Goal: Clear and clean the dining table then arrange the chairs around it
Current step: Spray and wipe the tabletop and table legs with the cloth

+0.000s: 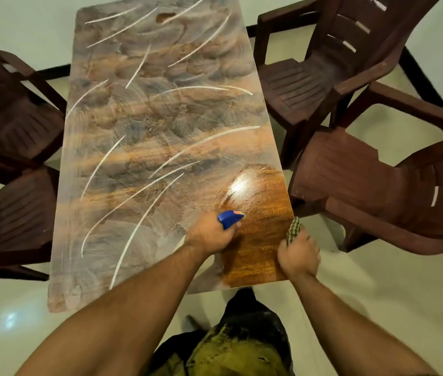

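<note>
Wooden dining table [63,299]: hazy whitish film [139,147] smeared over most of it, glossy wiped patch [255,202] just ahead of my left hand [209,234].

So the surface [160,147] is a warm orange-brown wood grain with thin white curved streaks swooping across it, but most of it sits under a hazy grey-white film in swirly smears. Only the near right corner shows the grain clean, a glossy deep amber. The spray bottle [230,219] has a bright blue head with a little orange-and-white tip. The cloth [294,229] is a green-and-cream check. All four plastic chairs [372,191] are the same dark maroon-brown, seats ribbed in slats. The floor [377,308] is pale shiny cream with a black strip [55,70]. The clothing [231,356] is olive green and black.
</note>
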